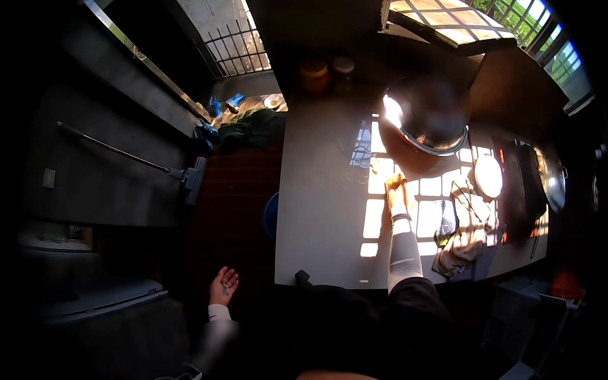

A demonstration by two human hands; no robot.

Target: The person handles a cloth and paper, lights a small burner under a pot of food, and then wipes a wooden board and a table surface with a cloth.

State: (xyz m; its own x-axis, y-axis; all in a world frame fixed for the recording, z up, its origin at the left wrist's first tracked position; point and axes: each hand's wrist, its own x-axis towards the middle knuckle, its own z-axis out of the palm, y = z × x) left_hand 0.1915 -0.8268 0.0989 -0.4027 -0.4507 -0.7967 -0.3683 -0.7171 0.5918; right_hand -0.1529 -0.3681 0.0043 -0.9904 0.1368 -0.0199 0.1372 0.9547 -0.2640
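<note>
My left hand point(223, 286) is over the dark floor, left of the table, palm up with a small greenish thing lying in it. On the sunlit tabletop point(316, 221), my right hand point(397, 185) reaches forward with its fingers bent down, close to the near side of a large shiny metal pot point(437, 120). Glare blurs its fingertips, and what they hold, if anything, cannot be made out. A crumpled patterned cloth point(465, 231) lies right of my right forearm. Behind the cloth is a round white plate or lid point(488, 176).
Two jars point(314, 76) stand at the table's back left. A mop point(190, 179) leans at the left wall. Blue shoes point(206, 133) and a dark green cloth point(244, 132) lie near the doorway. A blue basin point(271, 215) shows beside the table's left edge.
</note>
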